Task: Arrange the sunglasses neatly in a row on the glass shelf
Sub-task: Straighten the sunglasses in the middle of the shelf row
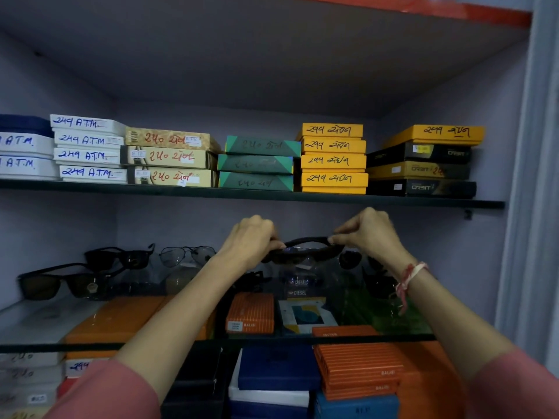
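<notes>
I've got a dark pair of sunglasses [305,251] pinched at both ends, held up over the glass shelf [45,319]. My left hand [252,240] is curled tight round the left corner, and my right hand [370,234] nips the right end between thumb and fingertips. Off to the left of my grip, two black pairs [65,281] and a thin wire-framed pair [184,255] sit on the glass. Right of my grip another dark pair [351,258] sits partly hidden behind my wrist.
</notes>
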Tool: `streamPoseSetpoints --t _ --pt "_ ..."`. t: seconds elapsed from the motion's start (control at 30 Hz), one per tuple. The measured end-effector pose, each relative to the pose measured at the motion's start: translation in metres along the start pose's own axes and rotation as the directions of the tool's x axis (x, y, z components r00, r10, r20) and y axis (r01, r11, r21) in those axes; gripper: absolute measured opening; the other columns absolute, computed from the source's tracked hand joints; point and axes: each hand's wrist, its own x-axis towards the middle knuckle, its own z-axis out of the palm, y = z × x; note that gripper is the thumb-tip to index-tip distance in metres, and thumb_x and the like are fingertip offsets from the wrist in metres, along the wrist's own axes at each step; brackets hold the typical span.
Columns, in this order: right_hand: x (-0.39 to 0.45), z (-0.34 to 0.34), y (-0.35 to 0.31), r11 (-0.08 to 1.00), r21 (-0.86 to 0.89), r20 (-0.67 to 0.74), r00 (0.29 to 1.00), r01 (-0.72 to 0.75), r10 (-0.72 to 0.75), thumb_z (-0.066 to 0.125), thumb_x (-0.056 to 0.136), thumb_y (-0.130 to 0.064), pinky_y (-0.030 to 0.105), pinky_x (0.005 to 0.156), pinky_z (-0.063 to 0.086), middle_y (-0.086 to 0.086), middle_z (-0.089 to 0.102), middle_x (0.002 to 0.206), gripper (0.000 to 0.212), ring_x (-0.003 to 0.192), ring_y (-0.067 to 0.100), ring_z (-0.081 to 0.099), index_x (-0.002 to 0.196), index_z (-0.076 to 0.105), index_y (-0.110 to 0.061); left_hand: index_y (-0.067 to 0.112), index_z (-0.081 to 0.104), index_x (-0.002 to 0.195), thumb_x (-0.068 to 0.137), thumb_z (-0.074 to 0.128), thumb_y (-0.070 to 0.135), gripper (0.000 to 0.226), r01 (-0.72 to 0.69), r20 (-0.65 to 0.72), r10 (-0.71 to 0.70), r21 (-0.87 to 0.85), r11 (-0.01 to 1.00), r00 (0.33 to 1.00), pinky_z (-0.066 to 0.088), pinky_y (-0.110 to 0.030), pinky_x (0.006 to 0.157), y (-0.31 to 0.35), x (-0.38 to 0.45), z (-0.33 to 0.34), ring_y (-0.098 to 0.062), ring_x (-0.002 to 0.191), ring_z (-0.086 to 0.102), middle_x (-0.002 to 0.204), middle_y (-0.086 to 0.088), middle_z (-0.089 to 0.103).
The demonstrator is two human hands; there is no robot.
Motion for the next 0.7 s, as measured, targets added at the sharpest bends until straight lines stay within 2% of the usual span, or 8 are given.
streamPoseSetpoints --t 0.1,0.2,0.37,0.43,0.5,0.57,0.63,0.7 --pt "-0.003 0.001 0.003 0.999 -0.042 0.049 0.999 -0.013 0.015 0.085 0.070 -0.023 0.034 0.084 0.060 0.005 0.079 0.083 0.015 0.079 0.016 0.072 0.082 0.082 -0.014 0.013 0.077 0.108 0.090 0.062 0.042 0.037 0.006 0.030 -0.007 0.013 1.000 1.000 0.056 -0.042 0.084 0.002 0.000 0.005 -0.032 0.098 0.068 0.105 -0.015 0.074" --pt "-0.005 0.006 0.005 0.994 -0.113 0.006 1.000 0.009 -0.008 0.082 0.075 -0.020 0.036 0.084 0.060 0.008 0.079 0.087 0.012 0.081 0.020 0.073 0.084 0.082 -0.011 0.015 0.078 0.105 0.089 0.064 0.043 0.035 0.041 0.029 -0.040 -0.009 0.999 0.999 0.056 -0.040 0.082 0.003 0.001 0.009 -0.031 0.096 0.068 0.104 -0.013 0.075" --pt "-0.003 0.009 0.008 0.991 -0.126 -0.031 0.999 -0.041 0.038 0.077 0.077 -0.016 0.035 0.088 0.059 0.010 0.079 0.091 0.014 0.088 0.026 0.073 0.090 0.082 -0.012 0.007 0.080 0.093 0.085 0.071 0.032 0.028 0.261 0.063 -0.254 -0.171 0.950 0.965 0.046 -0.032 0.064 0.004 0.013 0.014 -0.029 0.087 0.068 0.091 -0.011 0.074" --pt "0.000 0.009 0.010 0.986 -0.143 -0.015 0.996 -0.085 0.084 0.075 0.076 -0.014 0.036 0.080 0.059 0.013 0.077 0.086 0.012 0.087 0.030 0.072 0.082 0.082 -0.007 0.003 0.079 0.090 0.082 0.072 0.027 0.027 0.333 0.085 -0.322 -0.246 0.910 0.943 0.049 -0.033 0.062 0.006 0.019 0.017 -0.029 0.082 0.069 0.087 -0.012 0.075" --pt "0.003 0.010 0.014 0.976 -0.162 0.019 0.989 -0.144 0.149 0.074 0.074 -0.013 0.035 0.068 0.058 0.014 0.071 0.076 0.015 0.080 0.033 0.070 0.071 0.075 0.002 0.000 0.079 0.090 0.080 0.074 0.026 0.028 0.381 0.142 -0.354 -0.302 0.874 0.925 0.057 -0.037 0.071 0.008 0.024 0.023 -0.028 0.085 0.071 0.088 -0.013 0.077" --pt "0.004 0.012 0.019 0.965 -0.184 0.054 0.979 -0.185 0.197 0.073 0.074 -0.013 0.031 0.060 0.052 0.012 0.062 0.069 0.021 0.073 0.031 0.068 0.060 0.063 -0.001 -0.001 0.077 0.082 0.078 0.076 0.028 0.029 0.421 0.214 -0.368 -0.318 0.849 0.905 0.058 -0.037 0.075 0.011 0.028 0.031 -0.025 0.079 0.070 0.082 -0.009 0.075" --pt "0.004 0.017 0.023 0.955 -0.220 0.077 0.972 -0.199 0.220 0.071 0.076 -0.013 0.026 0.050 0.043 0.007 0.053 0.060 0.033 0.061 0.027 0.060 0.051 0.050 -0.007 0.005 0.068 0.069 0.078 0.077 0.029 0.027 0.444 0.272 -0.370 -0.300 0.844 0.888 0.052 -0.033 0.064 0.014 0.032 0.039 -0.020 0.068 0.062 0.071 -0.004 0.067" --pt "0.003 0.022 0.026 0.949 -0.247 0.098 0.969 -0.197 0.227 0.069 0.077 -0.011 0.025 0.046 0.039 0.004 0.046 0.056 0.039 0.057 0.025 0.052 0.048 0.042 -0.011 0.011 0.062 0.062 0.077 0.077 0.032 0.030 0.463 0.312 -0.378 -0.271 0.844 0.871 0.045 -0.029 0.058 0.017 0.034 0.048 -0.018 0.066 0.058 0.065 -0.001 0.061"
